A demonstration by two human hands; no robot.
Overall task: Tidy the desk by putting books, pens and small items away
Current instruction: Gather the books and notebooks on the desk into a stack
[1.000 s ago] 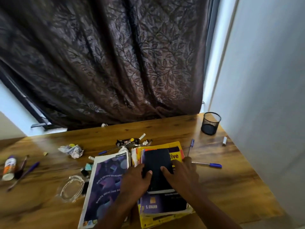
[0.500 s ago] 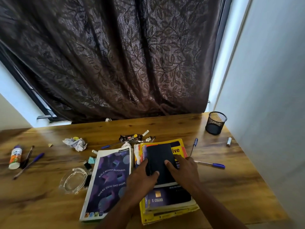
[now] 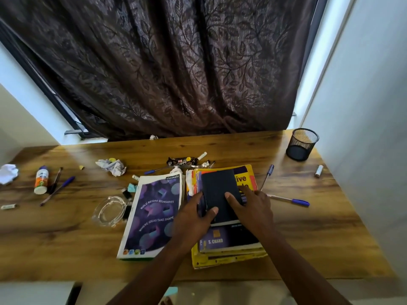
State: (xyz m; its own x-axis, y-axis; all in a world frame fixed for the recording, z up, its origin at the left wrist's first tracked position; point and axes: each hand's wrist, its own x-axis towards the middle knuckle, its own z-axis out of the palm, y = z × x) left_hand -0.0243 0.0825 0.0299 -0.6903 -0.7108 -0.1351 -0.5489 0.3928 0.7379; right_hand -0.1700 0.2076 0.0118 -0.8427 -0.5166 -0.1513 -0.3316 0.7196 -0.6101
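Books are stacked at the middle of the wooden bench (image 3: pixel 286 227): a small black book (image 3: pixel 218 190) lies on top of a purple book (image 3: pixel 222 241), which lies on a large yellow book (image 3: pixel 246 177). The black book is held from both sides. The left hand (image 3: pixel 193 219) is laid against its left edge, fingers fairly straight along the side and thumb resting on the cover. The right hand (image 3: pixel 253 208) is laid over its right edge, thumb on the cover and fingers spread onto the yellow book. Neither hand is curled round the book; both press flat on it.

Just left of the stack a purple notebook (image 3: pixel 154 214) lies flat, and a clear glass dish (image 3: pixel 110 211) sits beside its left edge. Behind the books a snack wrapper (image 3: pixel 180 161), a white marker (image 3: pixel 201 155) and a blue pen (image 3: pixel 154 171) are scattered, with crumpled paper (image 3: pixel 112 166) further left. At the far left a glue bottle (image 3: pixel 41 179) lies beside two pens (image 3: pixel 58 190), and a white wad (image 3: pixel 8 173) is seen at the edge. Right of the stack two blue pens (image 3: pixel 288 200) rest on the wood, one just beside the yellow book. A black mesh cup (image 3: pixel 302 144) stands upright at the far right corner, with a small white tube (image 3: pixel 318 171) near it. A dark curtain (image 3: pixel 176 62) hangs behind the bench.
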